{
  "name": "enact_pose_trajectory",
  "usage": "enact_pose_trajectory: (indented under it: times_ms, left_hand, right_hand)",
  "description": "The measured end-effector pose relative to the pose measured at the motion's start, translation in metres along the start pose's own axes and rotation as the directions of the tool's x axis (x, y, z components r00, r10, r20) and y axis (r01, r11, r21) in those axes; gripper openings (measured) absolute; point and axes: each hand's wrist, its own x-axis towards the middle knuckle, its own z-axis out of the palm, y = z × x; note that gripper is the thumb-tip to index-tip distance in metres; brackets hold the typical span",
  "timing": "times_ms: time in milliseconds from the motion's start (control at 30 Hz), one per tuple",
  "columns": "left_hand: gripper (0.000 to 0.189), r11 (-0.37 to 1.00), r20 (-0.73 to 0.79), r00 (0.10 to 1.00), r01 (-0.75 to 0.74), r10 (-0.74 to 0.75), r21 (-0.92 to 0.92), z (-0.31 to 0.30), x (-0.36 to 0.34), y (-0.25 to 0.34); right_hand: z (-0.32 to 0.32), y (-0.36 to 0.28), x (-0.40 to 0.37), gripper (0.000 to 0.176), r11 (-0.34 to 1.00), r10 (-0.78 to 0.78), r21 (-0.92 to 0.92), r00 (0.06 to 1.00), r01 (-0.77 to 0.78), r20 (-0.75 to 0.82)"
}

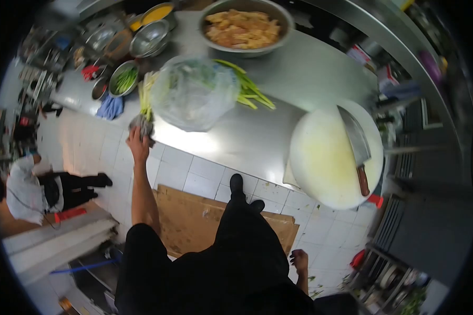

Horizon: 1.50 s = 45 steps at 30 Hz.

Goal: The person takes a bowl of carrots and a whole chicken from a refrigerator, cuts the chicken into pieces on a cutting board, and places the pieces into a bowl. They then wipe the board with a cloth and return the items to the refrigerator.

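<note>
My left hand (137, 140) is closed around a crumpled grey rag (144, 125) at the front edge of the steel counter (236, 142). Just beyond the rag lie pale green stalks (146, 94), partly covered by a clear plastic bag (192, 97). More long green stalks (249, 89) stick out from the bag's right side. Low at my right side hangs my right hand (299, 261), away from the counter, its fingers loosely bent with nothing visible in them.
A cleaver (356, 137) lies on a round white chopping board (320, 157). Behind stands a large bowl (289, 32) of orange-coated pieces. Several bowls and a blue cloth (110, 107) sit at left. Cardboard (189, 223) covers the floor. Another person (26, 186) stands at far left.
</note>
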Motion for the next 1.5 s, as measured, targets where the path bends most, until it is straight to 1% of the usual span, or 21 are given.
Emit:
enact_pose_trajectory:
  times_ms: [100, 333, 400, 467, 533, 600, 767, 833, 933, 1000, 1067, 1100, 1133, 1167, 1233, 1267, 1333, 1367, 1433, 1467, 1500]
  left_hand:
    - [0.044, 0.981, -0.071, 0.995, -0.078, 0.067, -0.175, 0.009, -0.041, 0.046]
    - [0.051, 0.985, 0.072, 0.984, -0.167, 0.163, 0.041, 0.024, -0.113, 0.236]
    - [0.05, 0.971, 0.059, 0.97, -0.239, 0.238, 0.024, 0.037, -0.091, 0.264]
    - [0.052, 0.921, -0.04, 0.931, -0.364, 0.362, -0.136, 0.054, -0.06, 0.291]
    - [0.051, 0.935, 0.052, 0.95, -0.292, 0.308, -0.203, 0.072, -0.037, 0.317]
    - [0.051, 0.944, 0.157, 0.954, -0.211, 0.256, -0.255, 0.079, -0.045, 0.335]
    - [0.05, 0.841, 0.107, 0.852, -0.474, 0.513, -0.26, 0.098, -0.096, 0.383]
    - [0.049, 0.749, 0.224, 0.789, -0.391, 0.571, -0.535, 0.083, -0.111, 0.391]
    - [0.047, 0.741, 0.233, 0.745, -0.473, 0.626, -0.477, 0.065, -0.116, 0.391]
    - [0.039, 0.771, 0.477, 0.637, -0.323, 0.606, -0.548, 0.042, -0.102, 0.405]
    - [0.039, 0.897, 0.71, 0.573, -0.107, 0.409, -0.43, 0.032, -0.06, 0.415]
    - [0.04, 0.775, 0.396, 0.715, -0.325, 0.576, -0.542, 0.084, -0.032, 0.384]
    - [0.041, 0.87, 0.542, 0.74, -0.116, 0.398, -0.48, 0.057, 0.008, 0.407]
    - [0.036, 0.825, 0.401, 0.842, -0.088, 0.361, -0.558, 0.062, 0.04, 0.417]
    - [0.038, 0.734, 0.086, 0.925, -0.235, 0.37, -0.637, 0.065, 0.103, 0.448]
    - [0.038, 0.726, 0.097, 0.905, -0.264, 0.414, -0.635, 0.08, 0.125, 0.448]
    - [0.045, 0.716, 0.012, 0.78, -0.569, 0.626, -0.404, 0.136, 0.178, 0.457]
    - [0.045, 0.668, 0.029, 0.72, -0.626, 0.693, -0.403, 0.168, 0.189, 0.465]
    - [0.051, 0.753, 0.277, 0.708, -0.648, 0.65, -0.114, 0.222, 0.176, 0.464]
    - [0.051, 0.726, 0.301, 0.674, -0.679, 0.675, -0.109, 0.237, 0.168, 0.471]
    - [0.05, 0.775, 0.231, 0.747, -0.629, 0.623, -0.055, 0.249, 0.159, 0.478]
  right_hand:
    - [0.003, 0.016, -0.001, 0.016, 0.995, -0.08, 0.053, 0.997, 0.081, -0.02]
    - [0.022, 0.071, -0.009, 0.013, 0.999, -0.038, 0.021, 0.999, 0.038, 0.013]
    - [0.027, 0.093, -0.012, 0.013, 1.0, 0.003, 0.011, 1.0, -0.003, -0.002]
    - [0.029, 0.105, -0.018, 0.013, 0.994, 0.047, 0.104, 0.998, -0.043, -0.034]
    - [0.029, 0.114, -0.022, 0.014, 0.979, 0.092, 0.189, 0.994, -0.08, -0.06]
    - [0.03, 0.131, -0.025, 0.013, 0.976, 0.021, 0.219, 0.996, -0.002, -0.081]
    - [0.04, 0.129, -0.021, 0.014, 0.966, 0.109, 0.241, 0.991, -0.087, -0.077]
    - [0.044, 0.126, -0.01, 0.016, 0.949, 0.131, 0.297, 0.99, -0.11, -0.053]
    - [0.052, 0.102, -0.001, 0.018, 0.907, 0.088, 0.419, 0.991, -0.037, -0.104]
    - [0.055, 0.092, 0.007, 0.019, 0.905, 0.123, 0.424, 0.975, -0.035, -0.183]
    - [0.051, 0.077, 0.009, 0.018, 0.897, 0.065, 0.44, 0.976, 0.034, -0.208]
    - [0.048, 0.067, 0.009, 0.017, 0.895, 0.006, 0.435, 0.973, 0.097, -0.23]
    - [0.044, 0.056, 0.013, 0.014, 0.878, -0.03, 0.453, 0.963, 0.154, -0.269]
    - [0.043, 0.045, 0.015, 0.012, 0.86, -0.059, 0.468, 0.95, 0.204, -0.307]
    - [0.024, -0.018, -0.007, 0.01, 0.814, -0.139, 0.459, 0.887, 0.355, -0.44]
    - [0.015, -0.047, -0.013, 0.01, 0.79, -0.186, 0.432, 0.842, 0.435, -0.507]
    - [0.005, -0.127, -0.03, 0.009, 0.757, -0.274, 0.293, 0.69, 0.584, -0.67]
    - [-0.002, -0.175, -0.044, 0.008, 0.761, -0.325, 0.162, 0.585, 0.629, -0.743]
    - [-0.01, -0.253, -0.053, 0.003, 0.731, -0.363, 0.111, 0.521, 0.674, -0.773]
    - [-0.007, -0.278, -0.037, 0.006, 0.676, -0.468, -0.076, 0.347, 0.733, -0.813]
    - [-0.003, -0.298, -0.02, 0.011, 0.601, -0.567, -0.271, 0.163, 0.752, -0.807]
